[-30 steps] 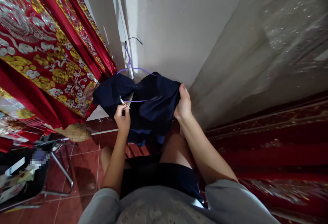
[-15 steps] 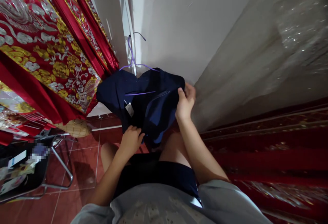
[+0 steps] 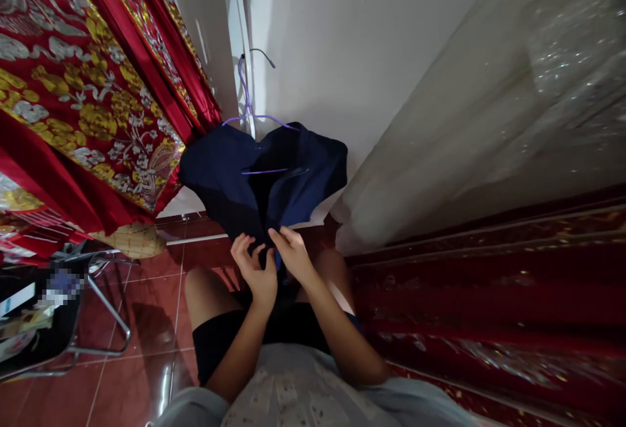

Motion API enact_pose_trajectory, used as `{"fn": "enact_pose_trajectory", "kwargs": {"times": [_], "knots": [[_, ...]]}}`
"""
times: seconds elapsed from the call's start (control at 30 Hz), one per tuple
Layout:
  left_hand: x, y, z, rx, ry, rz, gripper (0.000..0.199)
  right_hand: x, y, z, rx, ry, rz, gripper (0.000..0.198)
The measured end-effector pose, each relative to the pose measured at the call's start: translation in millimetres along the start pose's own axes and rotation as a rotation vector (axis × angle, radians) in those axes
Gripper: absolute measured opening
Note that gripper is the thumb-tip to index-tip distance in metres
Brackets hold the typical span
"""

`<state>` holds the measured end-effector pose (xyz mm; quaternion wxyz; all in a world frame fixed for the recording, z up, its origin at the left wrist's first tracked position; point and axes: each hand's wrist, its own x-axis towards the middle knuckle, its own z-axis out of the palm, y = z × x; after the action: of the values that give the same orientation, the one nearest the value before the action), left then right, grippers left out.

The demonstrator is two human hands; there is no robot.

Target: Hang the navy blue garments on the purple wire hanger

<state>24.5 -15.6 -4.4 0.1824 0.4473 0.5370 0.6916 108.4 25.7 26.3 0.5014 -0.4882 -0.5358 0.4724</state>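
A navy blue short-sleeved shirt (image 3: 215, 173) hangs on a thin purple clothes hanger (image 3: 248, 104), its front parted in a dark gap below the collar. My left hand (image 3: 257, 274) is at the lower front, fingers curled on the cloth with the thumb close to the front edge. Just beside it, my right hand (image 3: 293, 254) pinches the other front edge between thumb and fingers. The hands almost meet, and the cloth between their fingertips is partly hidden. The shirt's lower part drops out of sight behind them.
Red cloth with gold and silver embroidery (image 3: 98, 94) hangs at the left. A black folding chair (image 3: 73, 329) holds several small items. Clear plastic sheeting (image 3: 440, 140) drapes along the right, above dark red fabric (image 3: 489, 296). Red tiles (image 3: 147, 329) cover the floor.
My right hand has left the shirt's sleeve and come down to the front opening beside my left hand. The white tag seen inside the shirt is now out of sight.
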Motion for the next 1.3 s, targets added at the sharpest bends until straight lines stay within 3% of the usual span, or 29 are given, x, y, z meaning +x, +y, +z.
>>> {"fn": "enact_pose_trajectory", "kwargs": {"times": [0.13,0.2,0.3,0.47,0.63,0.87,1.1,1.23,1.3], "knots": [[16,-13,-6,0.037,-0.166,-0.133,0.021,-1,3,0,0.154,-0.007,0.059,0.041],[22,-17,-11,0.06,-0.203,-0.156,0.013,-7,7,2,0.213,0.075,0.058,0.042],[23,-18,-14,0.062,-0.153,-0.135,0.009,-14,8,2,0.014,0.247,-0.052,0.035],[13,-17,-6,-0.04,-0.098,-0.098,0.017,-9,6,-8,-0.2,-0.042,-0.126,0.018],[8,-23,-7,-0.106,-0.138,-0.161,0.035,-1,11,-15,-0.25,-0.096,-0.123,0.02],[8,-28,-14,-0.139,-0.126,-0.16,0.036,0,16,-18,-0.305,-0.164,-0.123,0.021],[6,-26,-13,-0.129,-0.12,-0.165,0.042,5,12,-19,-0.076,-0.372,0.092,0.027],[9,-27,-9,-0.105,-0.131,-0.168,0.039,15,3,-16,0.137,-0.279,0.305,0.028],[11,-31,-6,-0.073,-0.137,-0.152,0.032,32,-13,-17,0.226,-0.219,0.312,0.03]]}}
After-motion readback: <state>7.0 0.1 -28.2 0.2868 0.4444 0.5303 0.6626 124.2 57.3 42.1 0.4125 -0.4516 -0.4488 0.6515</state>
